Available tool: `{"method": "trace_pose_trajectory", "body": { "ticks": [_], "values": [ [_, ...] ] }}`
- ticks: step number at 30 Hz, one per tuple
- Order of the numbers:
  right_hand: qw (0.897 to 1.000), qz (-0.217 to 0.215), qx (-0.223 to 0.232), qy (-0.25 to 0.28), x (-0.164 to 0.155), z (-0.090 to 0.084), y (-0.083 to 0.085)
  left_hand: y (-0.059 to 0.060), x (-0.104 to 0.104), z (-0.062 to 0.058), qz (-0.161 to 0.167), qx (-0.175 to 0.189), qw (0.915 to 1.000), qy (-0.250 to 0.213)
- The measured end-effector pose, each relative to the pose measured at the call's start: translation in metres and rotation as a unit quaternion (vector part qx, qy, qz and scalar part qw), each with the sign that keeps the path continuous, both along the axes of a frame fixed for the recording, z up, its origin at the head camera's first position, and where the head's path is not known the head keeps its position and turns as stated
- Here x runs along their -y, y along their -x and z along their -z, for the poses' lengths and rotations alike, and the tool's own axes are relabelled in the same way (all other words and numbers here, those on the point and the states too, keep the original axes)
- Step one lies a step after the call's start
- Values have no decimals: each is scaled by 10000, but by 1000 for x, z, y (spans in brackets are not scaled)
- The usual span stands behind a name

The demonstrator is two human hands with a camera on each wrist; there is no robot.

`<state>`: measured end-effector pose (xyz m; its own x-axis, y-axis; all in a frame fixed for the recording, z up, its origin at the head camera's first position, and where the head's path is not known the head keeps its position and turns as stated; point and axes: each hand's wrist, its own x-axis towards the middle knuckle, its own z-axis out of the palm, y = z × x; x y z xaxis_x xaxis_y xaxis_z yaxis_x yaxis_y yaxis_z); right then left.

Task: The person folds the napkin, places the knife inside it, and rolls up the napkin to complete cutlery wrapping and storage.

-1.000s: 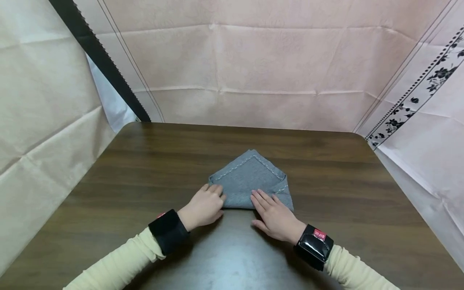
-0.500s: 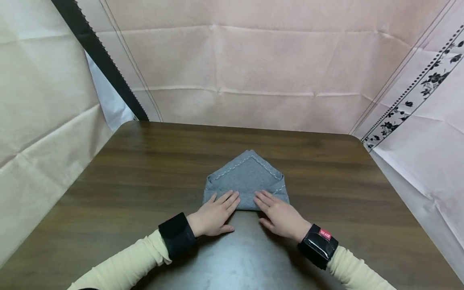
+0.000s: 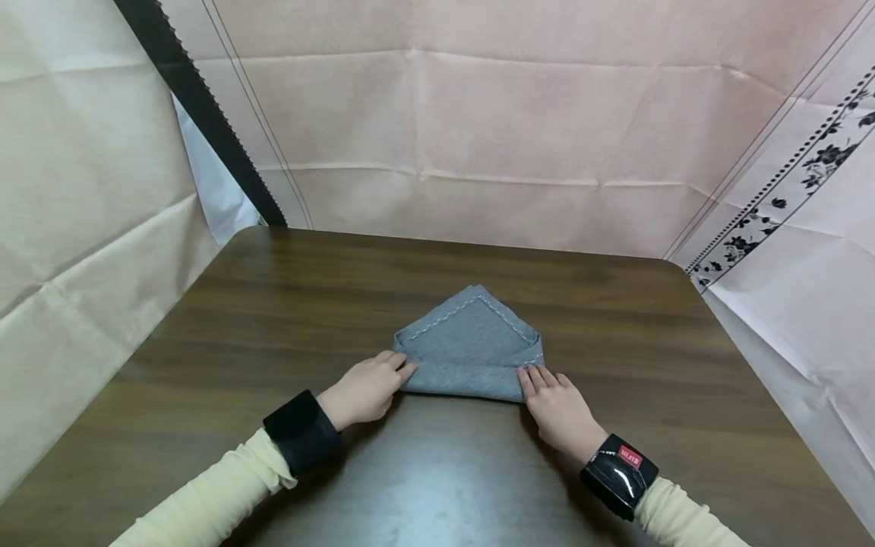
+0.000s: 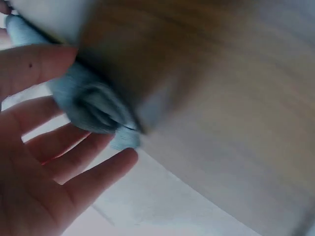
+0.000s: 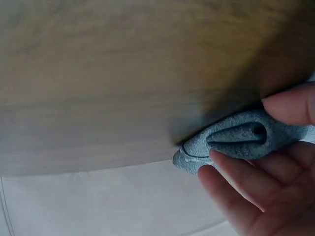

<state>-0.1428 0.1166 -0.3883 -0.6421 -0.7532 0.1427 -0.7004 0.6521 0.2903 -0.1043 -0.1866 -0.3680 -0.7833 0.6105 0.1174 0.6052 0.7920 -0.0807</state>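
Observation:
On the table lies a folded grey-blue cloth [image 3: 472,338] with white dashed stitching. Its far side comes to a blunt point, and a rolled or folded band runs along its near edge. My left hand [image 3: 365,389] grips the left end of that band, thumb on one side and fingers on the other, while the cloth's layers [image 4: 93,105] show in a spiral at the end. At the band's right end, my right hand [image 3: 562,410] pinches the cloth [image 5: 236,135] between thumb and fingers. The layered end shows in the right wrist view as well.
The brown wood-grain table [image 3: 307,304] has rounded far corners. Pale creased sheeting [image 3: 506,121] hangs behind it and at both sides, with a black strip [image 3: 205,114] at left and a floral band [image 3: 786,190] at right.
Both hands pressed flat on the cloth half a second ago; they have since moved apart to its near corners and taken hold. The near edge now shows a folded-over band.

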Motion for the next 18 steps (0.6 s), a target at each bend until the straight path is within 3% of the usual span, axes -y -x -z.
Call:
{"method": "trace_pose_trajectory", "body": {
  "ticks": [4, 8, 13, 18],
  "values": [
    [9997, -106, -66, 213, 0, 3, 3, 4, 1, 1, -106, -43, 9999, 65],
    [9981, -261, 21, 557, -2, 4, 6, 9, -1, -2, -111, 136, 9998, 38],
    [9924, -430, 369, 1093, -5, 3, 9, 13, 1, -3, -134, 407, 9989, -191],
    [9842, -324, 934, 1472, -11, -3, 11, 14, 6, -4, -9, 637, 9966, -521]
  ]
}}
